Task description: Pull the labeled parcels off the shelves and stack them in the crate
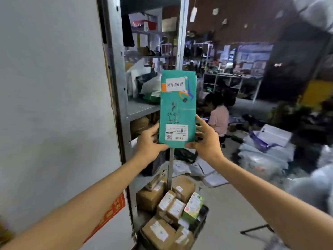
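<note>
Clamped on the bottom corners of the teal parcel [177,109]: left hand [150,143], thumb on the front face, fingers [154,127] curled behind the left edge; right hand [204,141] likewise, thumb at the lower right corner, fingers spread up the right edge. Held upright in the air, just in front of the metal shelf rack [122,87], white shipping label [176,132] low between both thumbs. At the rack's foot, a black crate [203,216] stacked with labeled cardboard boxes [158,231].

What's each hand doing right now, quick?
Left hand: grips the teal parcel at its lower left corner.
Right hand: grips the same parcel's lower right edge.
</note>
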The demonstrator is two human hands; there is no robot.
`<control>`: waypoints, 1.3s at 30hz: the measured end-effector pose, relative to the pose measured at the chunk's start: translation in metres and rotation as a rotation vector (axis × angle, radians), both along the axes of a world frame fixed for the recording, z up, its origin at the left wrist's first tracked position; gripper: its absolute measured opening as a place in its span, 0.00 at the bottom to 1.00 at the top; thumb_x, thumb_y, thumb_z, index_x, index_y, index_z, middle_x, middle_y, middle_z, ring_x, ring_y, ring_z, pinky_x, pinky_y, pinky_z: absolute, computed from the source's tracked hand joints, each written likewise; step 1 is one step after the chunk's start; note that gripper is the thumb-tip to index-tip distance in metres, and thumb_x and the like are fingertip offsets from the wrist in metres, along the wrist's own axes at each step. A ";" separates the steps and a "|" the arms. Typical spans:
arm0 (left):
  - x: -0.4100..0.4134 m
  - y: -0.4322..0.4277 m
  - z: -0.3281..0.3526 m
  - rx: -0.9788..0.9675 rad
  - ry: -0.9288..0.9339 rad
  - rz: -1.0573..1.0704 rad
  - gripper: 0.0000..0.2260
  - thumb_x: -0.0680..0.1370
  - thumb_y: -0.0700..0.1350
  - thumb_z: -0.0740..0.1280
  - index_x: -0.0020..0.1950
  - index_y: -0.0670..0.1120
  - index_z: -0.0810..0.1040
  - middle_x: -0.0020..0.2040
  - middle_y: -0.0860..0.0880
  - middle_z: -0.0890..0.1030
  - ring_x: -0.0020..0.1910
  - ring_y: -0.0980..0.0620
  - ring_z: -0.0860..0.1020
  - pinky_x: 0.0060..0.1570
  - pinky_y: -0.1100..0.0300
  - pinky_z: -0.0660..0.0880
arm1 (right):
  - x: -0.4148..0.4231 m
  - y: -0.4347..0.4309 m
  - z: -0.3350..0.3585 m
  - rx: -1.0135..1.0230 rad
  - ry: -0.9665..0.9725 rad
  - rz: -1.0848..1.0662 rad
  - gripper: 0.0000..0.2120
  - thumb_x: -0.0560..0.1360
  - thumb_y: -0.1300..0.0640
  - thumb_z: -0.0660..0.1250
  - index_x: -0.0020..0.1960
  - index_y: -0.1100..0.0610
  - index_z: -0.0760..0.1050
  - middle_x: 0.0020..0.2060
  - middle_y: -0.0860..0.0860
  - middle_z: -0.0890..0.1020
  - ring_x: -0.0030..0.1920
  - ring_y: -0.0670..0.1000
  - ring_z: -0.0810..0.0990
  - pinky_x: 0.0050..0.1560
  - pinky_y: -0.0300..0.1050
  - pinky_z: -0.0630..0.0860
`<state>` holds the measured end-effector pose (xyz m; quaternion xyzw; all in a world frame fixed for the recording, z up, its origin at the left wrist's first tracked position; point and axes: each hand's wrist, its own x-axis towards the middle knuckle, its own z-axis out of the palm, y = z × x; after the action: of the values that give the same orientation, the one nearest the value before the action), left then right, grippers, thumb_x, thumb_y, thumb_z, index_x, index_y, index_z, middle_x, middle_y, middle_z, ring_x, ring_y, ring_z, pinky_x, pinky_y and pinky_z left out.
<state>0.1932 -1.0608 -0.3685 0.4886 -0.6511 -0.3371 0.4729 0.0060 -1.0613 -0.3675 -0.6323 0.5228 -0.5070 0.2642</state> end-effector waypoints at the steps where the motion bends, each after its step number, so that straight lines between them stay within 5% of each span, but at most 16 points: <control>1: -0.004 -0.011 -0.003 -0.006 0.000 -0.046 0.39 0.68 0.27 0.73 0.76 0.44 0.63 0.71 0.48 0.71 0.63 0.56 0.73 0.54 0.70 0.73 | -0.003 0.000 -0.001 -0.007 0.012 -0.046 0.47 0.66 0.76 0.73 0.77 0.49 0.60 0.56 0.44 0.78 0.49 0.41 0.80 0.40 0.37 0.81; 5: -0.014 -0.043 -0.012 0.001 0.000 -0.184 0.39 0.68 0.30 0.75 0.76 0.46 0.65 0.69 0.48 0.75 0.63 0.53 0.76 0.61 0.50 0.76 | -0.008 -0.003 -0.009 -0.007 0.008 -0.196 0.48 0.64 0.72 0.77 0.77 0.50 0.60 0.61 0.49 0.78 0.54 0.45 0.79 0.48 0.44 0.82; 9: -0.019 -0.068 -0.019 0.039 -0.003 -0.313 0.39 0.69 0.30 0.75 0.76 0.45 0.64 0.71 0.47 0.72 0.67 0.51 0.74 0.62 0.57 0.73 | -0.007 -0.006 -0.019 0.018 -0.021 -0.315 0.48 0.64 0.73 0.76 0.76 0.49 0.61 0.62 0.52 0.78 0.60 0.50 0.79 0.47 0.58 0.82; 11: -0.021 -0.077 -0.026 0.045 -0.008 -0.354 0.39 0.69 0.30 0.75 0.76 0.44 0.63 0.71 0.48 0.71 0.67 0.54 0.71 0.64 0.58 0.72 | -0.006 -0.006 -0.025 0.039 -0.033 -0.354 0.47 0.65 0.74 0.75 0.76 0.51 0.60 0.61 0.51 0.77 0.59 0.51 0.79 0.47 0.58 0.82; 15: -0.018 -0.090 -0.051 0.043 -0.030 -0.419 0.37 0.70 0.30 0.74 0.76 0.42 0.63 0.65 0.53 0.71 0.60 0.60 0.68 0.53 0.77 0.67 | -0.003 -0.009 -0.049 0.074 -0.002 -0.410 0.46 0.65 0.72 0.76 0.75 0.48 0.61 0.60 0.48 0.77 0.61 0.53 0.78 0.49 0.59 0.82; 19: -0.015 -0.105 -0.102 0.117 -0.018 -0.477 0.37 0.70 0.28 0.73 0.75 0.41 0.63 0.61 0.57 0.68 0.61 0.61 0.67 0.47 0.83 0.68 | 0.003 -0.017 -0.097 0.142 -0.008 -0.431 0.46 0.65 0.72 0.76 0.75 0.49 0.61 0.58 0.46 0.76 0.62 0.51 0.76 0.51 0.49 0.82; 21: -0.012 -0.114 -0.135 0.203 -0.023 -0.486 0.37 0.70 0.28 0.72 0.75 0.42 0.64 0.62 0.56 0.71 0.62 0.60 0.69 0.54 0.77 0.71 | 0.007 -0.023 -0.130 0.182 -0.021 -0.446 0.46 0.65 0.72 0.76 0.76 0.50 0.61 0.62 0.50 0.77 0.62 0.51 0.76 0.51 0.40 0.81; 24: -0.011 -0.131 -0.189 0.302 -0.057 -0.491 0.37 0.69 0.27 0.72 0.75 0.44 0.65 0.65 0.54 0.73 0.63 0.58 0.71 0.56 0.71 0.74 | 0.009 -0.038 -0.188 0.253 -0.062 -0.452 0.46 0.65 0.73 0.75 0.76 0.50 0.61 0.64 0.52 0.76 0.63 0.52 0.76 0.51 0.45 0.81; 29: -0.014 -0.158 -0.270 0.446 -0.105 -0.474 0.39 0.68 0.28 0.74 0.75 0.45 0.66 0.71 0.49 0.73 0.67 0.51 0.74 0.60 0.51 0.77 | 0.007 -0.063 -0.276 0.369 -0.185 -0.435 0.44 0.66 0.73 0.74 0.75 0.50 0.62 0.62 0.51 0.76 0.57 0.46 0.78 0.42 0.34 0.81; 32: -0.023 -0.168 -0.312 0.549 -0.096 -0.432 0.39 0.68 0.28 0.74 0.75 0.45 0.65 0.70 0.53 0.71 0.67 0.54 0.73 0.56 0.56 0.79 | -0.002 -0.077 -0.323 0.464 -0.227 -0.411 0.44 0.66 0.73 0.74 0.74 0.49 0.62 0.59 0.47 0.76 0.57 0.46 0.78 0.41 0.36 0.81; 36: -0.044 -0.176 -0.362 0.660 -0.058 -0.389 0.38 0.68 0.25 0.72 0.71 0.53 0.65 0.55 0.65 0.74 0.48 0.71 0.77 0.41 0.71 0.77 | -0.023 -0.088 -0.379 0.572 -0.250 -0.408 0.45 0.65 0.71 0.75 0.74 0.46 0.61 0.61 0.51 0.77 0.59 0.51 0.78 0.45 0.50 0.84; 39: -0.057 -0.180 -0.400 0.711 -0.039 -0.372 0.38 0.68 0.24 0.71 0.64 0.59 0.63 0.50 0.65 0.75 0.43 0.76 0.76 0.40 0.74 0.75 | -0.034 -0.093 -0.413 0.638 -0.277 -0.414 0.43 0.65 0.72 0.75 0.71 0.43 0.63 0.59 0.50 0.78 0.58 0.50 0.79 0.44 0.50 0.84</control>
<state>0.1359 -1.2411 -0.7688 0.5019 -0.5798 -0.6121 0.1929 -0.0285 -1.1538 -0.7807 -0.3256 0.7297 -0.4421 0.4077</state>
